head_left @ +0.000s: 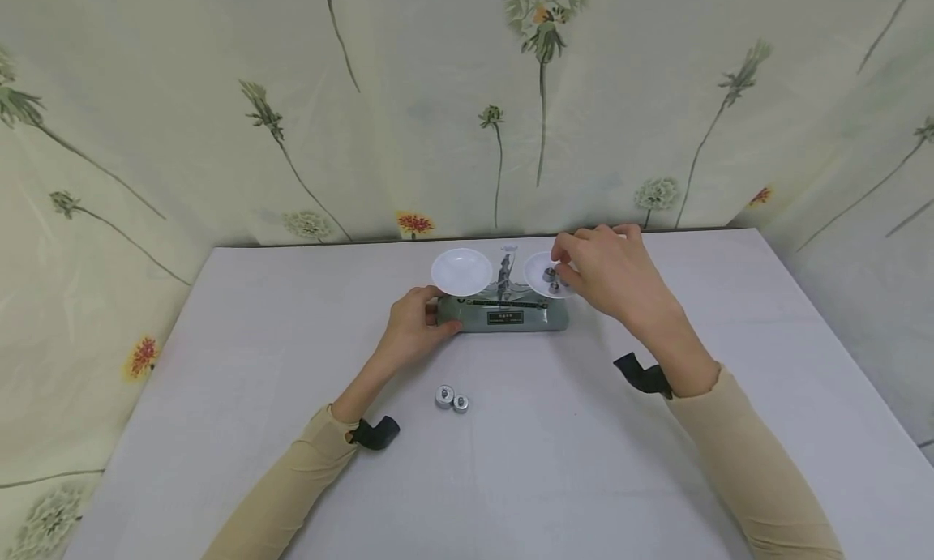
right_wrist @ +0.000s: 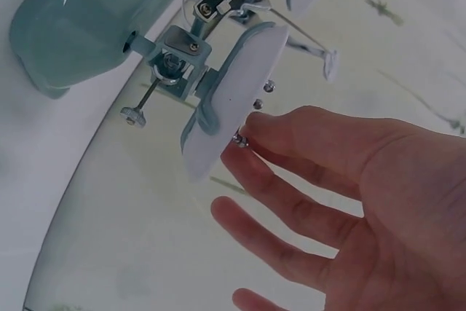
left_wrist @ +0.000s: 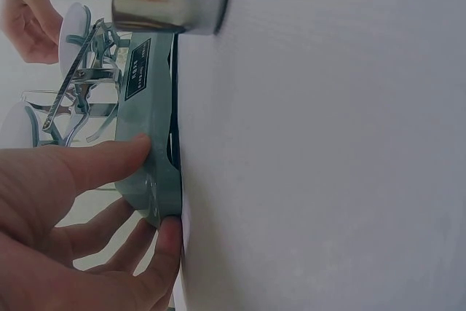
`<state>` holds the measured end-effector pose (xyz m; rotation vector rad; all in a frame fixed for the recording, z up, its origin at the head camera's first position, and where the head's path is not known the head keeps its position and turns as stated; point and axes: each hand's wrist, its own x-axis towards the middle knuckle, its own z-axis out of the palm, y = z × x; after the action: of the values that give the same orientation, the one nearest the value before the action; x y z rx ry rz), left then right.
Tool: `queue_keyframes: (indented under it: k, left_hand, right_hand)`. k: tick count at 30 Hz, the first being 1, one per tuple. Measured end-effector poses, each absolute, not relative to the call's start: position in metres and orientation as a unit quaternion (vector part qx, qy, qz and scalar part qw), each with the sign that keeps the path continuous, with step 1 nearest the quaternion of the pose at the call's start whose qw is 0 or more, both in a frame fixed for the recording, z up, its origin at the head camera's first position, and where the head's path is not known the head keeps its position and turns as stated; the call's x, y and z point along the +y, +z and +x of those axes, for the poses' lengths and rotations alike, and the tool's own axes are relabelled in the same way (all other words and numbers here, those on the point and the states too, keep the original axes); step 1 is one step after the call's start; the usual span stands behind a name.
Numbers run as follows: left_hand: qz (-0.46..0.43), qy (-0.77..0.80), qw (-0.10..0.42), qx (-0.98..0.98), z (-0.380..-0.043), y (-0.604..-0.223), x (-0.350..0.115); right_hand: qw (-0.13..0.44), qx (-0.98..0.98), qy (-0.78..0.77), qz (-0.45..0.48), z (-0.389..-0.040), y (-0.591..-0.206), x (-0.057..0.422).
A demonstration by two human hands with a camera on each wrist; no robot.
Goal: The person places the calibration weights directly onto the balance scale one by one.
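Left hand point(head_left: 412, 321) grips balance point(head_left: 511, 318); right hand point(head_left: 609, 272) pinches small weight point(right_wrist: 240, 140)
Two larger weights point(head_left: 444, 397) stand in front, on the bench point(head_left: 569, 463).

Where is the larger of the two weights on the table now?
In the head view, the larger weight stands just left of the smaller weight, below the left hand and the left end of the scale.

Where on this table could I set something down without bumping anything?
The table looks bare between its left edge and the left hand, and between the loose weights and the right sleeve. It's crowded around the balance: left hand at its base, right hand at its right pan.
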<state>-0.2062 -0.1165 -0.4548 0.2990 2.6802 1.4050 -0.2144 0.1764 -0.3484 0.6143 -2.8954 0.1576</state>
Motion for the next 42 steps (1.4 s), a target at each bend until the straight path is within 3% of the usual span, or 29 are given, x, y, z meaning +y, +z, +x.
queue_keyframes:
  k: [25, 35, 42]
  left_hand:
    - [0.103, 0.460, 0.040, 0.881, -0.207, -0.454, -0.116]
    - [0.102, 0.454, 0.042, 0.884, -0.208, -0.457, -0.118]
    - [0.103, 0.456, 0.048, 0.882, -0.208, -0.457, -0.118]
  right_hand:
    - [0.099, -0.968, 0.056, 0.222, -0.185, -0.342, 0.175]
    - [0.071, -0.974, 0.064, 0.207, -0.185, -0.346, 0.184]
    - [0.020, -0.976, 0.101, 0.192, -0.185, -0.351, 0.191]
